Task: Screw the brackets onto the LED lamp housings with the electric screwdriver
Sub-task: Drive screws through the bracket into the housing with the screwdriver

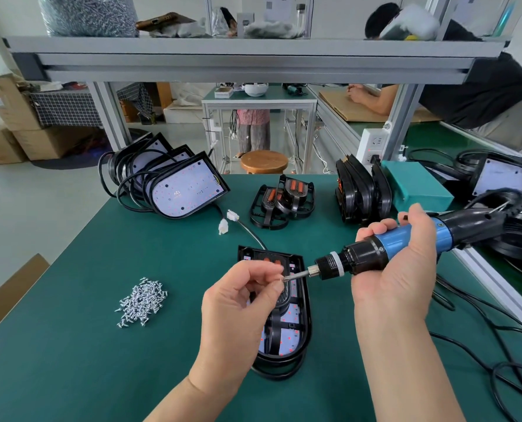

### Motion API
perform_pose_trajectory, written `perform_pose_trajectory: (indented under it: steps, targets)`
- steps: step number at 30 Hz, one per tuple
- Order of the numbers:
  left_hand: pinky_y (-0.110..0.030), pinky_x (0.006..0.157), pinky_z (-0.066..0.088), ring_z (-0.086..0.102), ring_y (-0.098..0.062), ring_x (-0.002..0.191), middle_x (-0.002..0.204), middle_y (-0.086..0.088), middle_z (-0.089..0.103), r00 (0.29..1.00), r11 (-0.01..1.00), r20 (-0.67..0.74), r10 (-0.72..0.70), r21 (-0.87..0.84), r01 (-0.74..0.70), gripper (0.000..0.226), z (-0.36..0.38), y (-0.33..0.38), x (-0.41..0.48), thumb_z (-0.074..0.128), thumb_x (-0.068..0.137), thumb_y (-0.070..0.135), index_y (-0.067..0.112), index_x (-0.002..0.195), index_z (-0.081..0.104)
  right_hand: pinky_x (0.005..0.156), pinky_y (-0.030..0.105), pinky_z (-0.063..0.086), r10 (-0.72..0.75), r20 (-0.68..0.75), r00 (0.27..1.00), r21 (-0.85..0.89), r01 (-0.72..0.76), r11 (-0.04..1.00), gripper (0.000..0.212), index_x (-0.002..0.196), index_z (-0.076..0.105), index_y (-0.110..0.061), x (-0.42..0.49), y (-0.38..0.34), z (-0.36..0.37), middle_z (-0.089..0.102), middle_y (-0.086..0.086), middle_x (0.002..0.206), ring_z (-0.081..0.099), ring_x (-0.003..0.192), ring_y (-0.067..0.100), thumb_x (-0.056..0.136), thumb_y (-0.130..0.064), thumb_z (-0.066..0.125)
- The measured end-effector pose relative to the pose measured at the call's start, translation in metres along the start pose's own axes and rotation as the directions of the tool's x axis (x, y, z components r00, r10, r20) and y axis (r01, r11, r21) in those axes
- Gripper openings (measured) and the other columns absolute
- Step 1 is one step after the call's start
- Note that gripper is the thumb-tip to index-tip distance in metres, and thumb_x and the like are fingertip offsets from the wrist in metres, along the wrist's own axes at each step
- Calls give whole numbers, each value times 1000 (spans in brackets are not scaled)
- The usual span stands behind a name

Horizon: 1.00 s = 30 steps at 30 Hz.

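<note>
Electric screwdriver [401, 239] gripped in right hand [399, 287], left hand [238, 296] pinching screw [282, 279] at bit [297, 275]

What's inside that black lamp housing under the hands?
A white LED board with red dots, and a black bracket laid over it. The left hand hides part of the housing.

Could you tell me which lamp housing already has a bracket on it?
The housing lying flat beneath the left hand: a black bracket crosses its LED board. The housings leaning at back left show bare boards.
</note>
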<state>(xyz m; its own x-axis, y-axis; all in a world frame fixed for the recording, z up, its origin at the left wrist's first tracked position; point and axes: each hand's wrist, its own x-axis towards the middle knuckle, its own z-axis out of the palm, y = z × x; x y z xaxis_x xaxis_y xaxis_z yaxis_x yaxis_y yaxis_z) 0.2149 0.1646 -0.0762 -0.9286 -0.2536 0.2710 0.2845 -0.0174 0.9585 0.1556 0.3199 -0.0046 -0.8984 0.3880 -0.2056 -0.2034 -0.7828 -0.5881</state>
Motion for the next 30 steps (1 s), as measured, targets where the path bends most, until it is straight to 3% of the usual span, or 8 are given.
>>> perform_pose_trajectory:
  steps: [6, 10, 17, 22, 30]
  targets:
    - [-17, 74, 53, 63, -12, 75, 77, -1, 69, 995, 983, 49, -89, -154, 96, 44, 3, 1, -1, 70, 84, -10, 29, 103, 76, 55, 20, 48, -59, 12, 998, 194, 55, 979, 18, 91, 54, -16, 1, 12, -7, 53, -5, 66, 50, 51, 9, 97, -30, 65]
    - [-19, 78, 54, 63, -10, 75, 79, 0, 71, 996, 993, 66, -66, -92, 72, 53, 7, 2, -4, 72, 84, -8, 38, 110, 72, 55, 21, 47, -94, 85, 992, 166, 79, 983, 16, 91, 54, -16, -1, 15, -7, 53, -4, 67, 48, 52, 10, 97, -27, 63]
    - [-14, 80, 50, 61, -6, 78, 82, 5, 69, 997, 999, 75, -29, -20, 31, 61, 0, -5, -2, 68, 88, -8, 45, 118, 68, 52, 19, 44, -140, 64, 988, 141, 130, 981, 20, 84, 54, -17, -1, -3, 1, 53, -4, 62, 47, 46, 10, 100, -28, 58]
    - [-23, 84, 52, 59, -9, 80, 85, 8, 66, 993, 998, 120, 21, 53, -28, 68, -2, -8, -2, 66, 90, -8, 51, 124, 64, 50, 19, 44, -136, 62, 989, 115, 128, 985, 31, 70, 60, -17, -6, -1, 1, 52, -3, 61, 46, 45, 11, 100, -26, 58]
    - [-33, 87, 49, 60, -14, 80, 86, 7, 67, 991, 991, 119, 58, 112, -72, 58, -5, -13, -1, 67, 85, 12, 54, 126, 61, 53, 20, 45, -165, 52, 985, 101, 159, 982, 18, 84, 53, -17, -6, -3, 1, 52, -3, 64, 47, 47, 11, 99, -25, 59]
